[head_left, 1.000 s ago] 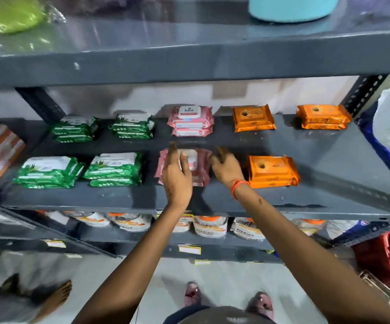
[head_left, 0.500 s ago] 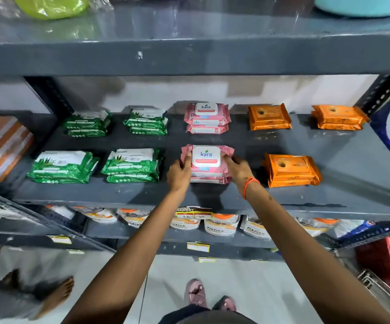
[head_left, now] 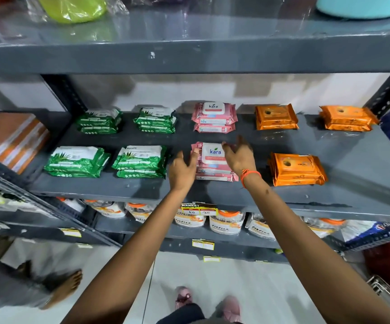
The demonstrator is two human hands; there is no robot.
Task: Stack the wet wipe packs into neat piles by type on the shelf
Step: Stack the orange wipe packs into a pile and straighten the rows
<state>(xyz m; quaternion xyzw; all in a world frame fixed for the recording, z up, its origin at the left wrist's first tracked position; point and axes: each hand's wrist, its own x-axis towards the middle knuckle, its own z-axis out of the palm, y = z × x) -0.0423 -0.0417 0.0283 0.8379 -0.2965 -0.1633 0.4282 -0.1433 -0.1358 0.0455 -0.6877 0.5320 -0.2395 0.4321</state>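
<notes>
Both hands (head_left: 182, 170) (head_left: 238, 157) flank front pink pile (head_left: 214, 168) | fingers spread | shelf (head_left: 353, 160) right bare

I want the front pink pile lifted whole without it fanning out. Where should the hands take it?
Probably by its two short ends, low down. The front pink pile lies flat with those ends facing sideways, and the left hand and right hand already flank it; pressing inward from both sides should keep the packs together.

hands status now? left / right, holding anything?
Left hand: open, fingers spread, fingertips at the left edge of the front pink pile, gripping nothing.
Right hand: open, fingers loose over the pile's right side, gripping nothing.
</notes>
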